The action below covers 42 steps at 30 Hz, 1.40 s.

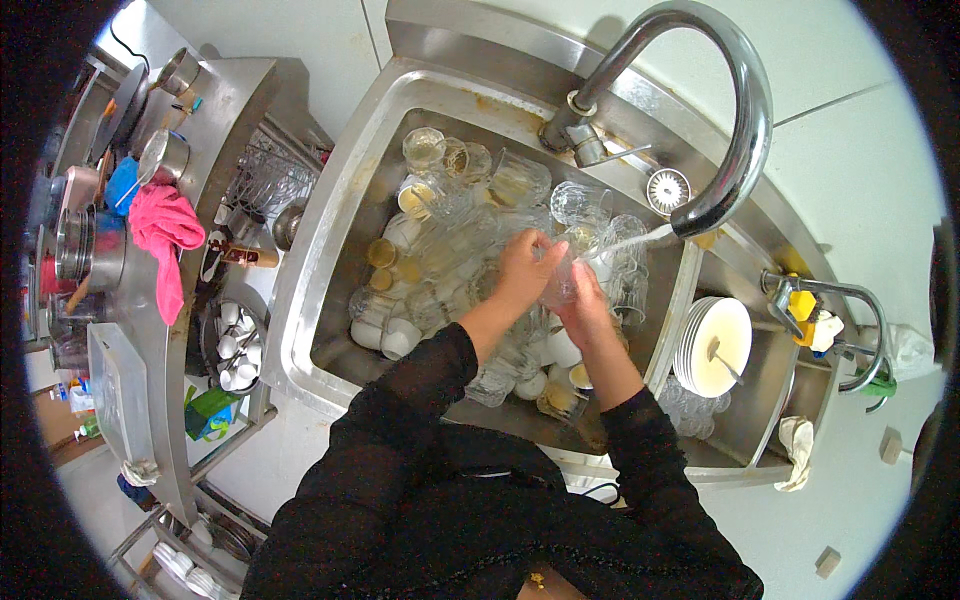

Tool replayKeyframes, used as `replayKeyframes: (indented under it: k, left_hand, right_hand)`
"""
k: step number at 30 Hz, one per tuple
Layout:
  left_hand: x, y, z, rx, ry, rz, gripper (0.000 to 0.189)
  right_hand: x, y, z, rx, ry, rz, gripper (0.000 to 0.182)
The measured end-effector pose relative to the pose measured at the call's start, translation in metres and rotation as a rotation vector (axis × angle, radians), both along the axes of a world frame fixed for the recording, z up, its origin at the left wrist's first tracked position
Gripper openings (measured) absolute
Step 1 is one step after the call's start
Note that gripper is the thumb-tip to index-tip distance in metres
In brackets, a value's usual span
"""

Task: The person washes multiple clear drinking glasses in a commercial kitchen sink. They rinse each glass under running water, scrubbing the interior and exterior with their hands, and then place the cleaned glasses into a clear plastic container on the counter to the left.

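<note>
Both my hands are over a stainless steel sink basin (330, 330) heaped with dirty glassware. My left hand (527, 264) grips a clear drinking glass (556, 281) from its left side. On the other side my right hand (585, 300) supports the same glass, its fingers partly hidden behind it. A stream of water (628, 241) runs from the large curved faucet (750, 142) onto the glass and fingers. Around my hands lie several clear tumblers (520, 178), white cups (400, 337) and small glasses with tan residue (382, 253).
In the right-hand basin stands a stack of white plates (705, 337) with a spoon on top, above more glasses (690, 409). A second faucet (874, 300) rises beyond. The steel counter (217, 127) at left holds pots (165, 154) and a pink cloth (166, 225).
</note>
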<state>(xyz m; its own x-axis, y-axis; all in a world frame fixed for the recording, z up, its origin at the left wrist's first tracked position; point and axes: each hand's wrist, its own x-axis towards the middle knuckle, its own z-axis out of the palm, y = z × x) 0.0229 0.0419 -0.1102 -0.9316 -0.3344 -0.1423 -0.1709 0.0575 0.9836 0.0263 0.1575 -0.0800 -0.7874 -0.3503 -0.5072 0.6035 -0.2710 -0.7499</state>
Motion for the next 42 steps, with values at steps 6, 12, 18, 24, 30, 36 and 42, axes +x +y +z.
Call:
replayKeyframes:
  k: [6,12,18,24,30,36,42]
  left_hand:
    - [0.013,0.038,0.006,0.214,-0.112,0.261,0.069]
    - [0.018,0.018,0.007,0.632,-0.233,-0.069,0.077]
    - [0.009,-0.002,0.013,0.972,-0.252,-0.340,0.061]
    - [0.011,-0.006,0.019,0.987,-0.457,-0.260,0.046]
    - [0.035,0.028,0.012,0.025,0.058,0.092,0.061]
    - [0.037,0.011,0.027,-0.155,0.060,-0.071,0.065]
    - [0.023,-0.003,0.029,0.805,-0.312,-0.061,0.048]
  right_hand:
    - [0.019,-0.020,-0.005,0.206,0.276,-0.256,0.049]
    - [0.014,-0.003,-0.012,0.301,0.342,-0.106,0.053]
    - [-0.004,-0.012,0.005,-0.030,0.109,-0.252,0.018]
    - [-0.004,-0.019,-0.009,0.004,0.124,-0.437,0.023]
    - [-0.004,-0.019,-0.003,-0.129,0.037,-0.496,0.036]
    - [0.001,-0.012,0.009,0.133,0.090,-0.456,0.036]
    - [0.005,0.007,-0.002,0.524,0.759,-0.090,0.022]
